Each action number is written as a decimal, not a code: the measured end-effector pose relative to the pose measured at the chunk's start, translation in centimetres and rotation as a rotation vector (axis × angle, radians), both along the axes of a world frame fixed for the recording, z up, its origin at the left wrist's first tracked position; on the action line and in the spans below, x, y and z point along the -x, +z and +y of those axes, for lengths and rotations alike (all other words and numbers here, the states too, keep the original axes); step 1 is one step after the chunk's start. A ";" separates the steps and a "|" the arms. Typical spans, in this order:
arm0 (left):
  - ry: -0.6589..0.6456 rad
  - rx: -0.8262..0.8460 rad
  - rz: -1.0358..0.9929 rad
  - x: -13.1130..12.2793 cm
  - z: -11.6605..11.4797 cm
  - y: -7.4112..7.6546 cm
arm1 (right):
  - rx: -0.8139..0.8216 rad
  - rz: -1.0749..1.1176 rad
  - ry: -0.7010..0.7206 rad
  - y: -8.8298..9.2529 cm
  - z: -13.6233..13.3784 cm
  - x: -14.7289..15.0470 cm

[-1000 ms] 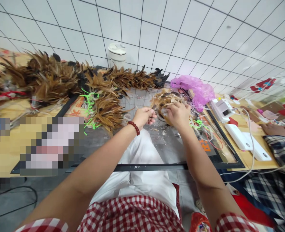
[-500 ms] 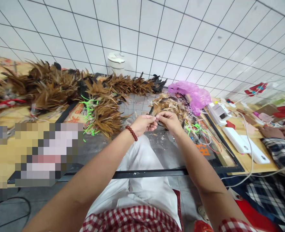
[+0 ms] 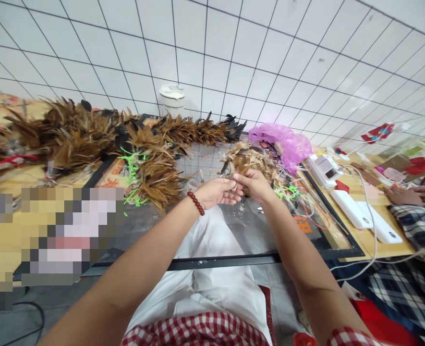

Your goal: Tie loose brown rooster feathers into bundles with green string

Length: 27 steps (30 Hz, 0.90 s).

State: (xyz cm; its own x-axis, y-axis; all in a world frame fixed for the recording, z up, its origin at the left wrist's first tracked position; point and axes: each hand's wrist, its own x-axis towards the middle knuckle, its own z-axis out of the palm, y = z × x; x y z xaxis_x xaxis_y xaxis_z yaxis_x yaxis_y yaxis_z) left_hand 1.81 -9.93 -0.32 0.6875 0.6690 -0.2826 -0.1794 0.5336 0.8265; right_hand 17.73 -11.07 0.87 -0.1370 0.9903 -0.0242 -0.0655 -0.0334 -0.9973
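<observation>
Two bare hands, left hand (image 3: 217, 193) and right hand (image 3: 256, 185), meet at pinched fingertips, anything between them too small to tell, while the loose feather pile (image 3: 252, 158), without clear long axis, lies at their one o'clock, nearer the right.

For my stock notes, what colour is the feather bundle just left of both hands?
The feather bundle is mostly golden brown, best seen in the head view.
</observation>
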 end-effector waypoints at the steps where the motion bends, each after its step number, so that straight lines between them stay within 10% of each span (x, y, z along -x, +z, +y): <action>1: 0.020 -0.018 0.014 -0.1 -0.1 0.0 | -0.007 -0.009 -0.035 -0.1 0.1 0.2; 10: 0.395 -0.174 0.100 -0.8 -0.2 0.4 | -0.219 -0.456 -0.134 0.5 0.3 -2.0; 15: 0.635 -0.150 -0.001 -0.4 0.5 0.2 | -0.082 -1.242 0.143 2.0 -0.4 -4.5; 20: 0.701 -0.136 -0.038 -0.5 0.8 -0.1 | -0.024 -1.128 0.412 3.4 -1.0 -6.1; 27: 0.735 -0.106 -0.030 -0.6 0.8 0.0 | -0.172 -1.297 -0.520 2.1 0.0 -10.2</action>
